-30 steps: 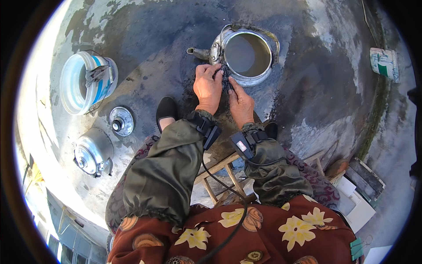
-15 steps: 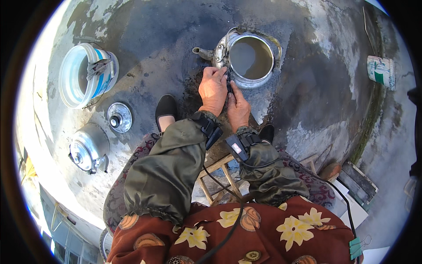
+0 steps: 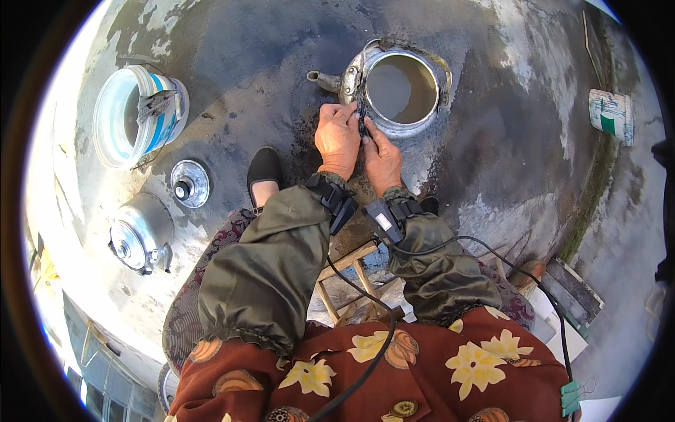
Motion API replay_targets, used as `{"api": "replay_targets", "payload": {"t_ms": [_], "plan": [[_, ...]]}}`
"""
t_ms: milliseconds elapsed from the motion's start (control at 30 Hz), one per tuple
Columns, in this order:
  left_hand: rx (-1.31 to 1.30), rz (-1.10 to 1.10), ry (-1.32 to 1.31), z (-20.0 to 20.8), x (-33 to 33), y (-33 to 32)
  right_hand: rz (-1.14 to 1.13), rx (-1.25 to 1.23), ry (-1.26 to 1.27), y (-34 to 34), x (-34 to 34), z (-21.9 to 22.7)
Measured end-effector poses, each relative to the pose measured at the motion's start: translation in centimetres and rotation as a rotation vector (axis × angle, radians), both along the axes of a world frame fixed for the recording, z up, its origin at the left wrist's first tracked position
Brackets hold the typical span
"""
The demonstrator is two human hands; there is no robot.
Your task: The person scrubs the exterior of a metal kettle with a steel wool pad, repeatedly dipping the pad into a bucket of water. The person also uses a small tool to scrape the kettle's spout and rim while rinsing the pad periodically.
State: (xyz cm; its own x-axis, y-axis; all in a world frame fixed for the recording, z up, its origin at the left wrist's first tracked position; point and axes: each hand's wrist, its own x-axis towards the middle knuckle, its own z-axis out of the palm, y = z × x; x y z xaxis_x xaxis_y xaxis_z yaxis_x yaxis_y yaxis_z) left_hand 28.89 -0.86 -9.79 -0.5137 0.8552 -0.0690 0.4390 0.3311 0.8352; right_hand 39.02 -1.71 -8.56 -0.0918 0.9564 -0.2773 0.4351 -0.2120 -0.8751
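Note:
In front of me stands a dented metal kettle (image 3: pixel 349 84), lidless, its spout pointing left and its handle folded toward the far side. Cloudy brownish water (image 3: pixel 399 90) fills its round mouth. My left hand (image 3: pixel 338 138) is closed at the kettle's near left side, fingertips pinched together. Beside it, my right hand (image 3: pixel 382 159) has its thumb and fingers drawn together, pointing at the same spot. Between them shows a dark, ragged strip (image 3: pixel 362 126); its kind cannot be made out, and the fingers partly hide it.
To the left stand a white-and-blue bucket (image 3: pixel 177 133) with a grey rag (image 3: pixel 156 105) over its rim, a loose metal lid (image 3: pixel 198 184) and a second, lidded kettle (image 3: pixel 156 219). A wooden stool (image 3: pixel 360 276) is below my arms. A paint-stained bucket (image 3: pixel 610 117) lies far right.
Both hands have shifted slightly left and away from me along the kettle's side. My right fingers have drawn back a little from the dark strip's upper part. The kettle stays in place.

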Motion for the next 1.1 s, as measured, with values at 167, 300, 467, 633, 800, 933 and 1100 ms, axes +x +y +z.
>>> {"api": "replay_targets", "payload": {"t_ms": [167,300,467,633,800,933,1100], "plan": [[0.133,0.035,0.06,-0.1,-0.5,0.6,-0.12,-0.237,0.224,-0.7,-0.5,-0.3],[-0.109,0.017,0.001,0.0,-0.8,0.7,-0.148,-0.297,0.188,-1.2,-1.1,0.8],[0.115,-0.018,0.107,-0.4,-1.7,2.1,-0.314,-0.518,0.516,0.0,-1.4,2.5],[-0.029,-0.004,0.017,-0.5,-2.0,2.1,-0.289,-0.582,0.474,-0.9,-0.5,4.7],[-0.045,0.038,-0.062,-0.8,-2.0,2.3,-0.035,-0.466,0.315,-1.2,0.8,3.8],[0.014,0.015,-0.114,-0.7,-2.5,3.0,-0.054,-0.23,0.206,0.2,0.2,1.5],[-0.091,0.008,-0.126,0.0,-2.7,2.9,-0.187,-0.414,0.302,-0.3,-0.7,1.8]]}}
